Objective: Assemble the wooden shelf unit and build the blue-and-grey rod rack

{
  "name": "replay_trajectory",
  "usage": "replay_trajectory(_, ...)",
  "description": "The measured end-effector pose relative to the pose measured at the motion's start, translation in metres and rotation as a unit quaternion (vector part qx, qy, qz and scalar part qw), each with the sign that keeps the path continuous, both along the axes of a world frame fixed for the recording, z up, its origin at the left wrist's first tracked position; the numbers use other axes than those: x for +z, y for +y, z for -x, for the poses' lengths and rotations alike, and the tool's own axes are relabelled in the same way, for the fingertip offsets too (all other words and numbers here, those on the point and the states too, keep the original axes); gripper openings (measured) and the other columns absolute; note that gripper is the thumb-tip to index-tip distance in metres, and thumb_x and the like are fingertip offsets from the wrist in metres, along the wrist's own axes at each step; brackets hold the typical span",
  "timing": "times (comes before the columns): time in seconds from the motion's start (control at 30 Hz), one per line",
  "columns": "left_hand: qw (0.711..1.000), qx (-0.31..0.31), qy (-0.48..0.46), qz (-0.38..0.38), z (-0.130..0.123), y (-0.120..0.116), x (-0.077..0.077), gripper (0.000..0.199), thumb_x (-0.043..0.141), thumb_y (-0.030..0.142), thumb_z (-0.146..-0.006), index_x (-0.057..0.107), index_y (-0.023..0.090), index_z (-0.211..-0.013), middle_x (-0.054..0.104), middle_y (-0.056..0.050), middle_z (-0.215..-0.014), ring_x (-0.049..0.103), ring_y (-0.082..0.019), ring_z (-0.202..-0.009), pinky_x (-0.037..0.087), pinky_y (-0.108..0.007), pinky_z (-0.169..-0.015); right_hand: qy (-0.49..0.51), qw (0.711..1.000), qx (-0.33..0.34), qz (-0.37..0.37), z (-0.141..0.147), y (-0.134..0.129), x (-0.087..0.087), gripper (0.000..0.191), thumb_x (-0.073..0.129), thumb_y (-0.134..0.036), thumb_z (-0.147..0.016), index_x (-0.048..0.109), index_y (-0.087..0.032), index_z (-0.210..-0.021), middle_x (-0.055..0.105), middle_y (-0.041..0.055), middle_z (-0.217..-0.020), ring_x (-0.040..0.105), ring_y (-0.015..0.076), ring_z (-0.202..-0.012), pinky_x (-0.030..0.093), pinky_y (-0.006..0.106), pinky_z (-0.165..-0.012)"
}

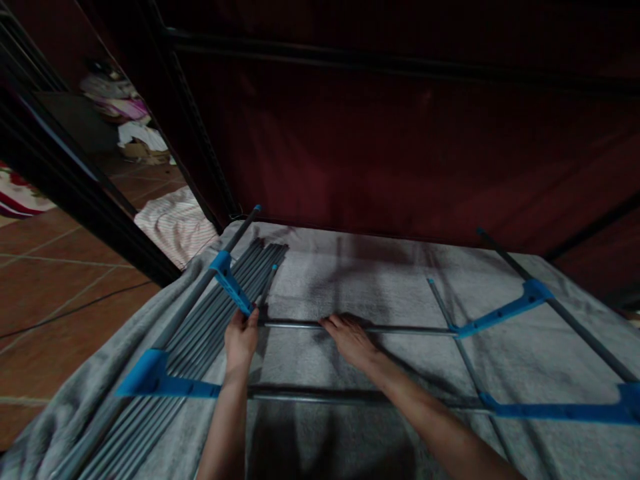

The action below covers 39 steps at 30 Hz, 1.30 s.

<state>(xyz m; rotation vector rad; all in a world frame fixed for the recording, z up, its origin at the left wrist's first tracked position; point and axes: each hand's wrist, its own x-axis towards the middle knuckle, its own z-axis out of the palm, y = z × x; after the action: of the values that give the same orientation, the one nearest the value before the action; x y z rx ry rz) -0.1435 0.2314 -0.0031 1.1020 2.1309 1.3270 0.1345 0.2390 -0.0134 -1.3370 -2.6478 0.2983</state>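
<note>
The slim grey metal rod (410,329) spanned blue plastic brackets (233,287) over a grey blanket (303,287). Left hand (241,339): fingers clamped on one bracket's end. Right hand (353,341): fingers over the rod, grip unclear. Uneven pressure risked loosening the joint.

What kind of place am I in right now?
Probably a home: there's a tiled floor, a gray blanket under the metal tubes, and cloth piled beyond the dark frame.

left hand (241,340) at blue bracket (233,283), right hand (349,339) on metal crossbar (295,325), gray blanket (380,287) beneath
</note>
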Motion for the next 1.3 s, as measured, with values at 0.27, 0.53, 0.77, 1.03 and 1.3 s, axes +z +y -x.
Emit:
replay_trajectory(0.27,0.997,-0.043,0.061,-0.004,0.015,0.003,-0.008,0.043,0.052,0.043,-0.082,0.068,0.015,-0.109,0.073,-0.015,-0.108,0.066,-0.032,-0.108,0.05,-0.041,-0.094,0.013,1.0,0.012,0.02,-0.006,0.002,0.006,0.07,0.036,0.004,-0.085,0.051,-0.029,-0.144,0.065,0.0051,-0.132,0.062,0.0208,-0.115,0.047,0.036,-0.101)
replay_trajectory(0.53,0.999,-0.039,0.005,-0.022,0.015,0.003,-0.009,0.047,0.056,0.049,-0.079,0.068,0.014,-0.107,0.072,-0.013,-0.104,0.065,-0.03,-0.104,0.048,-0.042,-0.097,0.002,0.999,0.007,0.042,-0.009,0.002,0.013,0.07,0.035,0.004,-0.086,0.05,-0.031,-0.145,0.065,0.004,-0.13,0.061,0.0198,-0.118,0.045,0.034,-0.103)
replay_trajectory(0.77,0.989,0.01,-0.133,-0.064,0.012,0.01,-0.012,0.044,0.07,0.049,-0.066,0.069,0.016,-0.095,0.071,-0.008,-0.093,0.064,-0.028,-0.099,0.044,-0.044,-0.099,-0.003,0.996,0.023,0.091,-0.012,0.008,0.025,0.071,0.034,0.005,-0.085,0.051,-0.028,-0.145,0.063,0.0051,-0.134,0.059,0.0192,-0.122,0.044,0.033,-0.106)
replay_trajectory(1.03,0.945,0.04,-0.296,-0.136,0.001,0.009,-0.009,0.036,0.08,0.034,-0.058,0.07,0.018,-0.089,0.07,-0.001,-0.088,0.064,-0.02,-0.099,0.038,-0.04,-0.11,0.006,0.997,0.017,0.075,-0.01,0.012,0.016,0.061,0.035,0.002,-0.09,0.054,-0.028,-0.141,0.065,0.0065,-0.13,0.061,0.0208,-0.117,0.045,0.036,-0.104)
replay_trajectory(1.3,0.966,0.056,-0.216,-0.134,-0.005,-0.005,-0.017,0.036,0.071,0.028,-0.059,0.073,0.017,-0.094,0.073,-0.007,-0.099,0.063,-0.026,-0.11,0.039,-0.044,-0.11,0.027,0.997,0.009,0.068,-0.012,0.01,0.01,0.06,0.038,0.003,-0.088,0.056,-0.027,-0.138,0.064,0.0071,-0.129,0.061,0.0203,-0.116,0.045,0.036,-0.105)
